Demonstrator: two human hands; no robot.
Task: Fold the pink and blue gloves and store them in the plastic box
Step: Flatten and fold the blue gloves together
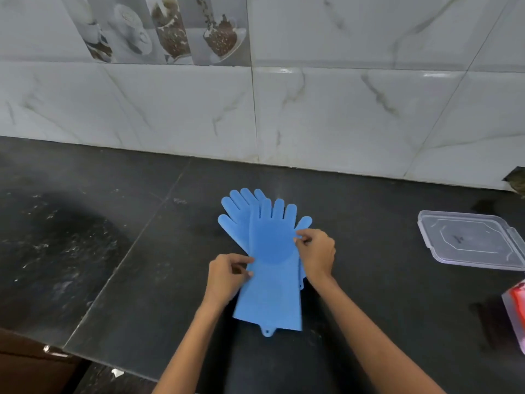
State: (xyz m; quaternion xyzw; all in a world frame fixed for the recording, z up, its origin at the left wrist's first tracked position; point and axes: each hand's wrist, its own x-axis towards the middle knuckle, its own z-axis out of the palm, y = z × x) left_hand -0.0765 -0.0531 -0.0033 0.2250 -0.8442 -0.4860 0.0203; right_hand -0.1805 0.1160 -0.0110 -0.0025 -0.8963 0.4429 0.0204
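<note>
Open dark counter point(99, 251) is seen left of the blue gloves point(270, 265) and between them and the tiled wall point(312, 115). The right side is bounded by a clear plastic lid point(468, 240) and, nearer, a box point(518, 317) cut off at frame edge.

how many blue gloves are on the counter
2, stacked mid-counter. The top glove is pinched by the left hand and right hand; the lower glove peeks out left. None others show.
</note>
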